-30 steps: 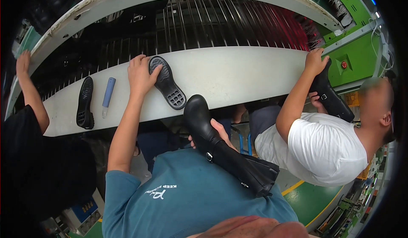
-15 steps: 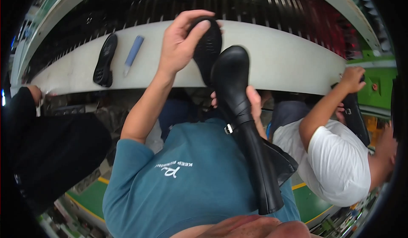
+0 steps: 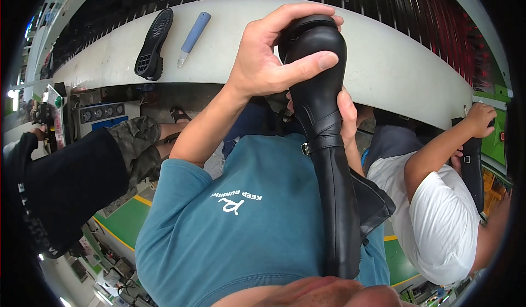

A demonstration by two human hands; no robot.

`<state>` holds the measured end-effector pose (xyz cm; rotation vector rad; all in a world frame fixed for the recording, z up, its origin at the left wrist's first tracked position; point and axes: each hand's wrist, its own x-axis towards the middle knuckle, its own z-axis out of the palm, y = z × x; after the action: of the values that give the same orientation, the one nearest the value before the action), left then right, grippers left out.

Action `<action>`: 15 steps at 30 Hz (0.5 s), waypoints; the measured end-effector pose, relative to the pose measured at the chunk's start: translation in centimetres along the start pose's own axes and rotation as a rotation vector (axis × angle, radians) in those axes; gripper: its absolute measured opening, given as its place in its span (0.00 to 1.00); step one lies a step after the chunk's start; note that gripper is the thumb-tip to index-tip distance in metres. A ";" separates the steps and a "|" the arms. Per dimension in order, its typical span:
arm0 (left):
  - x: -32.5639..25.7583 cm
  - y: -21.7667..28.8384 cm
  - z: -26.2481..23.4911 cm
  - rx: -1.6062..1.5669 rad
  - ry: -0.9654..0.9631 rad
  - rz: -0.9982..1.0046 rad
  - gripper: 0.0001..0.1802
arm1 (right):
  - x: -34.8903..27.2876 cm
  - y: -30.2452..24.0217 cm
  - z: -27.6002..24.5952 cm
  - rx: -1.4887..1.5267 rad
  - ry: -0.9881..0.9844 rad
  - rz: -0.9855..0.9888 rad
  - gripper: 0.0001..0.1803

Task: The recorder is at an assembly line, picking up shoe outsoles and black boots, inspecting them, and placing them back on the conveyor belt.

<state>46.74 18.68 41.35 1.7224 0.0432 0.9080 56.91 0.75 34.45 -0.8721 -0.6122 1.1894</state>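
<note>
A tall black boot point(image 3: 335, 197) with a buckled ankle strap lies along the front of my body, its toe pointing away from me. My left hand point(image 3: 274, 55) is closed round the toe end, thumb across the upper and fingers over the far edge. It presses a black sole point(image 3: 311, 22) against the boot's underside; only the sole's rim shows at the toe. My right hand point(image 3: 348, 119) grips the boot from beneath, near the ankle, with its fingers partly hidden.
On the white bench point(image 3: 394, 60) at left lie another black sole point(image 3: 153, 44), tread up, and a blue-handled tool point(image 3: 194, 36) with a narrow pale tip. Dark rods run behind the bench. A co-worker in white point(image 3: 438, 214) handles a boot at right; another person in black point(image 3: 71, 186) stands left.
My left hand has brought the sole from beside the boot onto its underside and now wraps round the toe. The boot has moved slightly away and right.
</note>
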 end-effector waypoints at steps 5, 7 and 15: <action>0.2 -0.2 0.6 0.019 -0.020 0.033 0.32 | -0.3 0.1 -0.1 0.021 0.032 -0.004 0.52; 0.0 -0.1 0.6 0.034 -0.012 0.031 0.31 | -0.1 0.1 -0.2 0.015 0.019 0.004 0.52; -0.1 0.0 0.8 0.037 -0.009 0.021 0.30 | -0.2 0.2 -0.5 0.002 0.010 0.005 0.52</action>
<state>47.08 17.98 41.27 1.7642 0.0364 0.9203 57.14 0.50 34.04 -0.8780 -0.6016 1.1891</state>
